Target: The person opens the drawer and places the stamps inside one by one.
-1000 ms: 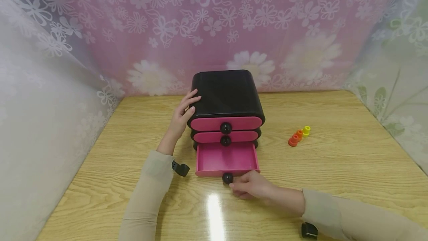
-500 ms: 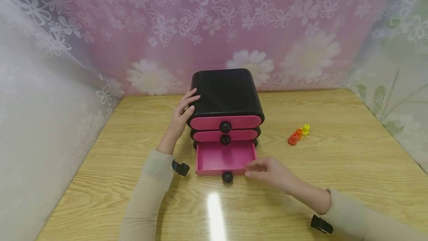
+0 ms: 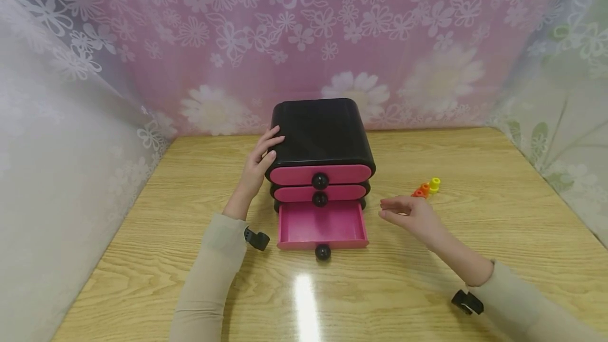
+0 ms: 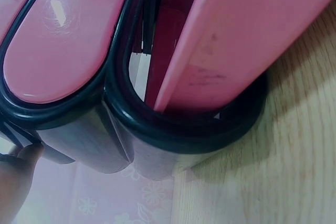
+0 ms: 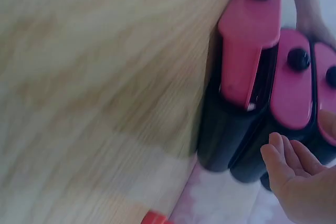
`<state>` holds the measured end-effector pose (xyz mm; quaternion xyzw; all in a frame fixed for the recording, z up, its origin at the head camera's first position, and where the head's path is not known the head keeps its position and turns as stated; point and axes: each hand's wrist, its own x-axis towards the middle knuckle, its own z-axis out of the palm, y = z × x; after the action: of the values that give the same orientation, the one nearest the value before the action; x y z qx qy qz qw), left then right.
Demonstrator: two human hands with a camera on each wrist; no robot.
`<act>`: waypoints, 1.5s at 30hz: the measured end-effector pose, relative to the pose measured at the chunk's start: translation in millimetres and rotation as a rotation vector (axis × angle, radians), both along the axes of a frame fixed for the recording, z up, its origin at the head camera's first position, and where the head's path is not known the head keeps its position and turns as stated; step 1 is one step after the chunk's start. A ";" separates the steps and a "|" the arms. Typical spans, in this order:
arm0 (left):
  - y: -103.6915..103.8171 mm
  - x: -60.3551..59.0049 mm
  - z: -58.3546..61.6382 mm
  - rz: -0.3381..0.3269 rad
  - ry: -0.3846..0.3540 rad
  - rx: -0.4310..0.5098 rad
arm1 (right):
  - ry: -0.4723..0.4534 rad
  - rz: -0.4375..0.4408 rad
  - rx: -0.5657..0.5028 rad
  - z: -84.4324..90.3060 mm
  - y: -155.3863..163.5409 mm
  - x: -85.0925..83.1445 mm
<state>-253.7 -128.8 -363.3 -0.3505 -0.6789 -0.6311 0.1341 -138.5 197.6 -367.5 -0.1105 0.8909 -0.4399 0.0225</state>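
Bracing drawer chest (image 3: 320,141), left hand (image 3: 258,165) flat; right hand (image 3: 413,215) spread, empty; head view alone shows pegs (image 3: 426,189).

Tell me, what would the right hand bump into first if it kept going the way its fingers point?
Probably the black plastic cabinet. The right hand points left, roughly towards its lower right side above the open pink drawer. Depth is unclear, so it could pass in front.

The left hand (image 3: 257,161) is raised upright at the end of a forward-stretched, sleeved forearm, fingers straight, thumb tip forward. The right hand (image 3: 412,217) hovers palm down, fingers (image 5: 279,157) loosely extended and together, holding nothing, its forearm angled in from the right.
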 end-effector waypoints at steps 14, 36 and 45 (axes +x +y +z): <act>0.0 2.2 1.1 -0.006 -0.002 0.000 | 0.008 -0.121 0.075 3.1 34.6 -18.1; -0.8 -2.2 -3.1 0.019 -0.003 -0.018 | 0.028 -0.108 0.223 -7.2 72.7 -39.4; -0.4 1.8 0.1 -0.007 -0.008 -0.008 | 0.045 -0.090 0.298 -15.1 77.0 -47.0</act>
<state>-252.0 -129.2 -363.2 -0.3507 -0.6808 -0.6302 0.1279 -185.5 274.7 -382.6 -0.0757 0.9506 -0.3010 -0.0013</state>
